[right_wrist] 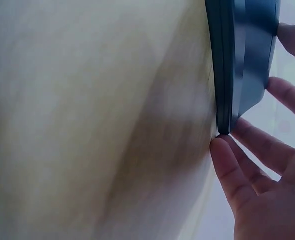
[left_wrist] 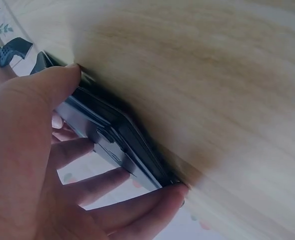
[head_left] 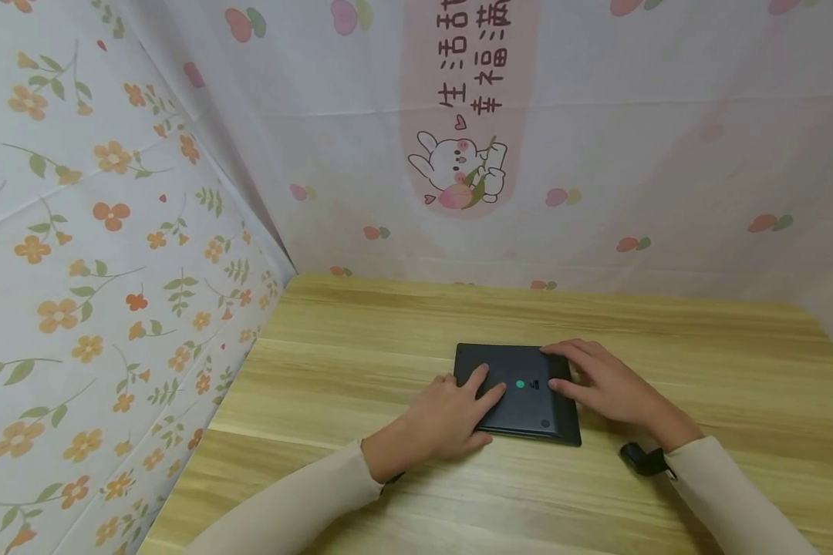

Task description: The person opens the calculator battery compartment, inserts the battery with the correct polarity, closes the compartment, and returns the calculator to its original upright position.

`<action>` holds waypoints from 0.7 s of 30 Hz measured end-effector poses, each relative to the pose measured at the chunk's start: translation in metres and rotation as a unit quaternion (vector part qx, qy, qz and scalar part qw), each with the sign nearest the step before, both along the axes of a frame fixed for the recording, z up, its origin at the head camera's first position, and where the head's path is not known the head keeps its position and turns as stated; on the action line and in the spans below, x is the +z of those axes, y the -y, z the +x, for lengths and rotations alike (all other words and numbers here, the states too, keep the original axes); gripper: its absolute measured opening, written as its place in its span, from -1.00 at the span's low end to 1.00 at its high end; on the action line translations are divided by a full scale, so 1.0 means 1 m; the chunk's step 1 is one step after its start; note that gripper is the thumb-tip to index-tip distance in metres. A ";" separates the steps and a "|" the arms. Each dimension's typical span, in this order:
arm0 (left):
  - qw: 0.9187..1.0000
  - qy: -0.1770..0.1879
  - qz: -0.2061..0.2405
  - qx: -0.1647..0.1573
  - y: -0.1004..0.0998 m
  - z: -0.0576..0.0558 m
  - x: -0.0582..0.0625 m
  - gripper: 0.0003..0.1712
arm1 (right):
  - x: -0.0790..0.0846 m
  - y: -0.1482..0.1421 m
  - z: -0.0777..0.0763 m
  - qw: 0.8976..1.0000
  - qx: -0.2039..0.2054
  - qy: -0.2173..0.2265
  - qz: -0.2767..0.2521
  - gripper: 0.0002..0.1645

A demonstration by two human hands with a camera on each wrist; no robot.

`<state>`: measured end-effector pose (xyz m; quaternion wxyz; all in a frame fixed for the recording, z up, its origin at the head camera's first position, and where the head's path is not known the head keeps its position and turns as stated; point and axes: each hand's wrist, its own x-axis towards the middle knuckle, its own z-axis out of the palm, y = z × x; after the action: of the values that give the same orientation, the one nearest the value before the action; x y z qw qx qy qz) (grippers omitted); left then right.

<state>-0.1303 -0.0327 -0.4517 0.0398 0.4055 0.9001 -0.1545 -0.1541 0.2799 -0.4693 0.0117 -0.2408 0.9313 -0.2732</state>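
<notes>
A flat black calculator-like device (head_left: 517,416) lies on the table with what looks like its underside up. Its back carries a green round sticker (head_left: 520,384), a small latch mark and a round foot. My left hand (head_left: 444,416) holds its left part, two fingers spread on the back. In the left wrist view, the thumb (left_wrist: 65,80) sits along one edge and the outer fingers reach a corner. My right hand (head_left: 611,385) is at the right end, index finger at the far edge and thumb on the back. Its other fingertips touch the end of the device (right_wrist: 252,55) in the right wrist view.
The wood-grain table (head_left: 319,385) extends around the device. A white cloth with a rabbit print (head_left: 458,166) hangs behind it, and a flowered cloth (head_left: 111,270) hangs on the left. A black wrist mount (head_left: 642,459) juts out by the right sleeve.
</notes>
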 end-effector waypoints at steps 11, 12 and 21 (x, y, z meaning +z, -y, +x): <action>0.997 -0.063 -0.009 -0.047 -0.006 -0.002 0.001 -0.07 | 0.002 -0.001 -0.003 1.000 0.011 0.000 0.009 -0.35; 0.996 -0.067 -0.010 -0.050 -0.006 -0.003 0.000 -0.07 | 0.002 -0.001 -0.002 1.000 0.011 -0.001 0.010 -0.35; 0.993 -0.101 -0.014 -0.064 -0.008 -0.003 -0.004 -0.09 | 0.000 -0.001 -0.003 1.000 0.009 -0.005 0.014 -0.35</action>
<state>-0.1336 -0.0250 -0.4557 -0.0553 0.4439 0.8695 -0.2094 -0.1567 0.2813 -0.4692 0.0126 -0.2509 0.9326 -0.2591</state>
